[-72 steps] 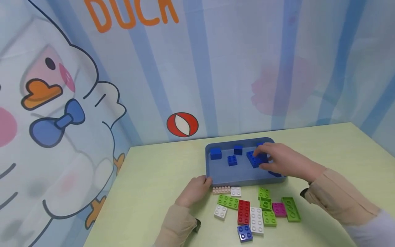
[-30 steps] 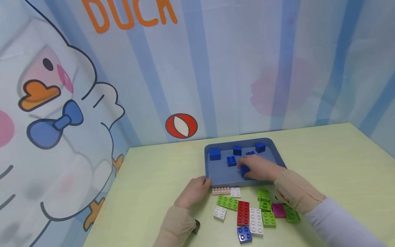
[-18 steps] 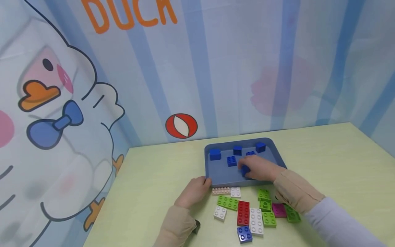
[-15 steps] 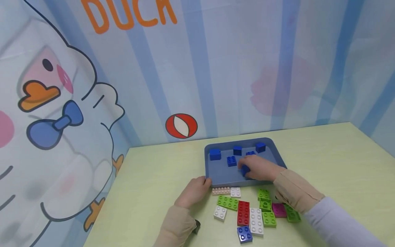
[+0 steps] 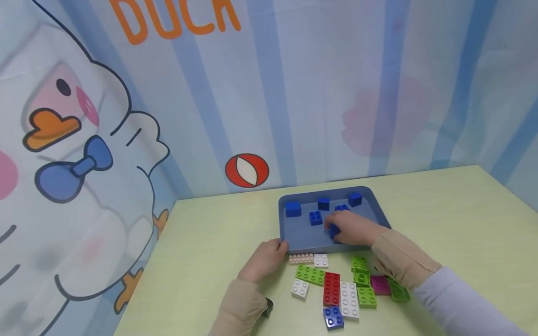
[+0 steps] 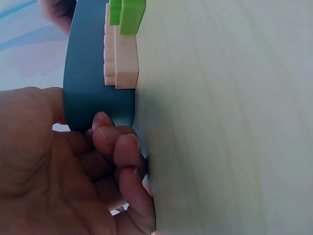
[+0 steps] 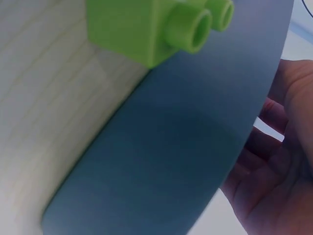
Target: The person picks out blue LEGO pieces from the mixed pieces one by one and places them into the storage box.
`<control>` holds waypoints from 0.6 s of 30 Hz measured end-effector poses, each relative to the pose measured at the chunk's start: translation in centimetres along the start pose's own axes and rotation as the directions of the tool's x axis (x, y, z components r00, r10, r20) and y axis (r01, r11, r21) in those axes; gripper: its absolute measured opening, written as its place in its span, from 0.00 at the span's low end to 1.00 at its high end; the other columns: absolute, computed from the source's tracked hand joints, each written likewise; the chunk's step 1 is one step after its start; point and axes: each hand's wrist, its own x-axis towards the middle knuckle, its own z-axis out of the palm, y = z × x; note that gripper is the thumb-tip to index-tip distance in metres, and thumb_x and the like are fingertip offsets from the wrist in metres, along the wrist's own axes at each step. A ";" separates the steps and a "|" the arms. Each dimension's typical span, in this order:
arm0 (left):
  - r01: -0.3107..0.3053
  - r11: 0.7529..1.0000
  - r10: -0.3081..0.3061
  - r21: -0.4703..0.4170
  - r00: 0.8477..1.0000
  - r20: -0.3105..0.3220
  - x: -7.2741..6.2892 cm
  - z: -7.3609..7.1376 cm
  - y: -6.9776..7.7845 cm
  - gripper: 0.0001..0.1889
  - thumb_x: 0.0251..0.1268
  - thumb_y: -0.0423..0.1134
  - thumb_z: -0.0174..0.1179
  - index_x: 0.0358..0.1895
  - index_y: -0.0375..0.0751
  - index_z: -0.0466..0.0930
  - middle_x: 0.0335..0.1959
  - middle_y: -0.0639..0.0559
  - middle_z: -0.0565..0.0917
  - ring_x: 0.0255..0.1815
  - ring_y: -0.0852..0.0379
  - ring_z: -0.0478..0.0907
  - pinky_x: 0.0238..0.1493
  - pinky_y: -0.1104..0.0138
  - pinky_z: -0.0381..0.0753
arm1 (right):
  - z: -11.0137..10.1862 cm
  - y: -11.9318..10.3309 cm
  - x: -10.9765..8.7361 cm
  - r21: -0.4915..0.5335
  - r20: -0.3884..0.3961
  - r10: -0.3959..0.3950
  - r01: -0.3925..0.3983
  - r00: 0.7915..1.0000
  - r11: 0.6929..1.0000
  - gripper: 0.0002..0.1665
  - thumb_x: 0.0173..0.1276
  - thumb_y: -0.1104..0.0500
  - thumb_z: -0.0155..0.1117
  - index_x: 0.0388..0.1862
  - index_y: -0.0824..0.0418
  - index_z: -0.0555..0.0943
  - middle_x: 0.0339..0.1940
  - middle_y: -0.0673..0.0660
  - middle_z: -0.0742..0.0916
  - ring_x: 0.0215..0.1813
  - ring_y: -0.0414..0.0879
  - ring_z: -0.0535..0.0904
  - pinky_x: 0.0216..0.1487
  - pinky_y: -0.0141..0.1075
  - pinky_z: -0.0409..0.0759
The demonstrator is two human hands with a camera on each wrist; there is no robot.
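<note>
A shallow blue-grey tray (image 5: 304, 238) stands on the table with several blue building bricks in it. My left hand (image 5: 264, 259) grips its front left corner; in the left wrist view the thumb goes over the wall and the fingers (image 6: 128, 149) curl against the outside. My right hand (image 5: 355, 228) reaches over the front wall and holds a blue brick (image 5: 334, 230) low in the tray, its far side hidden by the fingers. Behind that hand a studded blue brick (image 5: 341, 207) is partly covered. A small blue brick (image 5: 315, 218) lies to the left. In the right wrist view, the tray wall hides the fingertips.
In front of the tray lie loose bricks: a pale pink one (image 5: 301, 258), a red one (image 5: 331, 289), a long white one (image 5: 349, 300), a magenta one (image 5: 380, 285), several green ones (image 5: 367, 297) and a blue one (image 5: 333, 318). A printed cloth (image 5: 319, 93) hangs behind the table.
Since the earliest frame my right hand has moved left and toward the tray's front, onto a blue brick. Over the last second it stays put. My left hand keeps its grip on the corner.
</note>
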 end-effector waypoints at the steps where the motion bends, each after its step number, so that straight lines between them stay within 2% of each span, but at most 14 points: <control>1: 0.004 1.000 -0.004 -0.001 1.000 0.001 0.0 0.0 0.0 0.22 0.72 0.48 0.40 0.46 0.34 0.77 0.43 0.40 0.81 0.35 0.53 0.76 0.44 0.56 0.75 | 0.0 0.0 0.0 -0.002 0.001 0.000 0.000 1.000 1.000 0.15 0.56 0.64 0.67 0.43 0.54 0.80 0.42 0.52 0.81 0.47 0.49 0.76 0.47 0.44 0.75; 7: 0.010 1.000 -0.010 -0.009 1.000 0.001 -0.1 0.0 0.0 0.21 0.72 0.48 0.40 0.45 0.35 0.78 0.41 0.41 0.81 0.34 0.54 0.75 0.42 0.56 0.75 | -0.8 -0.4 -0.2 -0.028 -0.003 -0.003 0.003 1.000 1.000 0.15 0.56 0.62 0.68 0.44 0.54 0.81 0.43 0.52 0.81 0.47 0.49 0.77 0.46 0.44 0.75; 12: 0.002 1.000 -0.002 -0.014 1.000 -0.007 0.0 -0.2 0.1 0.20 0.72 0.48 0.40 0.42 0.36 0.78 0.40 0.42 0.81 0.32 0.54 0.74 0.40 0.57 0.75 | -1.9 -1.1 -0.8 -0.052 -0.038 -0.006 0.004 0.999 0.999 0.14 0.58 0.60 0.67 0.44 0.53 0.80 0.47 0.54 0.79 0.49 0.50 0.76 0.46 0.45 0.76; 18: 0.001 1.000 -0.001 -0.012 1.000 0.000 0.0 -0.1 0.0 0.20 0.72 0.48 0.40 0.42 0.36 0.78 0.40 0.42 0.81 0.33 0.54 0.75 0.42 0.56 0.75 | -2.8 -2.3 -1.6 -0.056 -0.091 -0.075 0.070 0.993 0.996 0.14 0.59 0.61 0.66 0.45 0.53 0.80 0.52 0.55 0.78 0.53 0.52 0.75 0.45 0.43 0.77</control>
